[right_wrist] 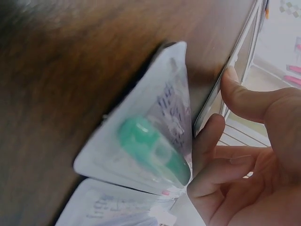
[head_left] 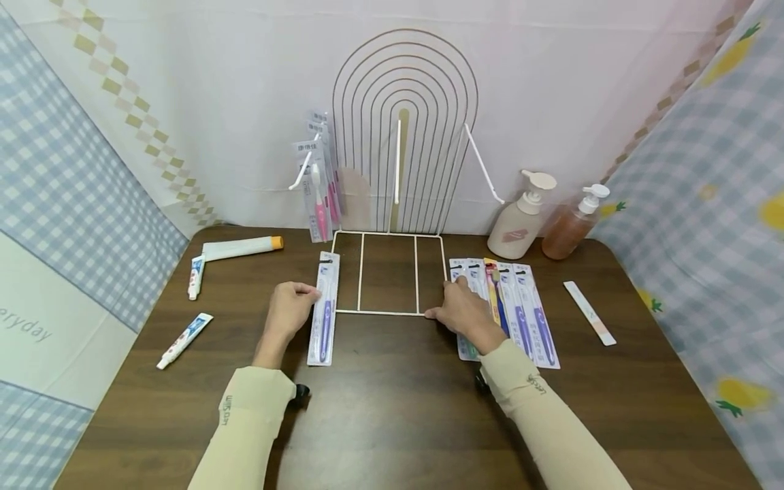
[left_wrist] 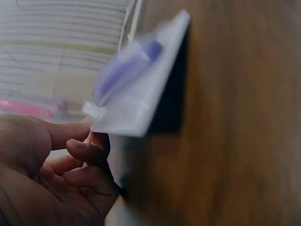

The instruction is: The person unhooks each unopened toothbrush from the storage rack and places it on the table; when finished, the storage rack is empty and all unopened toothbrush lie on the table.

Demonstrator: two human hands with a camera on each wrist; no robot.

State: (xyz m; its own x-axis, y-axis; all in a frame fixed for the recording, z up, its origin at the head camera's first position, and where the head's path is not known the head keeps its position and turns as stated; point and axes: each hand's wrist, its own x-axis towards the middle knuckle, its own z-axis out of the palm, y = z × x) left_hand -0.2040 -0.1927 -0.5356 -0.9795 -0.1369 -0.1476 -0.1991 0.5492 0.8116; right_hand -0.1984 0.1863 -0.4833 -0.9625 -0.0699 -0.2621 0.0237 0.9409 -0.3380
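Note:
My left hand [head_left: 290, 308] pinches the left edge of a packaged purple toothbrush [head_left: 327, 327] between thumb and fingers. In the left wrist view, that package tilts up off the wooden table. My right hand [head_left: 463, 305] is over the left end of a row of packaged toothbrushes [head_left: 537, 333], its thumb by the front right corner of a white wire rack [head_left: 380, 312]. Its other fingers lie beside a package with a green-handled toothbrush [right_wrist: 155, 150], partly covered by the hand in the head view.
Packaged pink toothbrushes [head_left: 321, 197] hang on the rack's left hook; the middle hook [head_left: 398, 163] and right hook [head_left: 484, 165] stick forward. Two pump bottles [head_left: 514, 228] stand at the back right. A flat white strip [head_left: 589, 313] lies right; several toothpaste tubes [head_left: 241, 248] lie left.

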